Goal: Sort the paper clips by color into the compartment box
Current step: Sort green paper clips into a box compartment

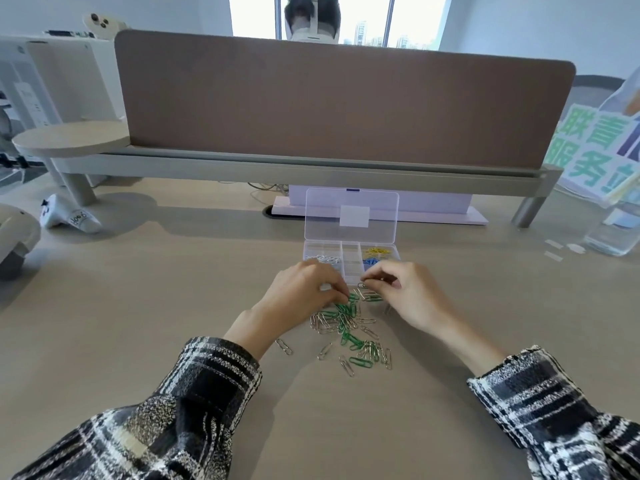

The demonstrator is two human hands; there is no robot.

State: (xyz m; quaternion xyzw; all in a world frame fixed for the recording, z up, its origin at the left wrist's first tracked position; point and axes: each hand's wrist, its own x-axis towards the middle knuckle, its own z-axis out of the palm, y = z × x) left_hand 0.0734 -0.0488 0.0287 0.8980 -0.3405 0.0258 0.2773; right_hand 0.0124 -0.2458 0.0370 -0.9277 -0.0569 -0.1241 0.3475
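I see a loose pile of green and silver paper clips, too many to count, on the tabletop just in front of one clear compartment box with its lid raised. Three compartments hold silver, yellow and blue clips. The left hand pinches green clips in the pile. The right hand pinches one clip beside the box. A poster at far right shows green characters 联青 and 服务.
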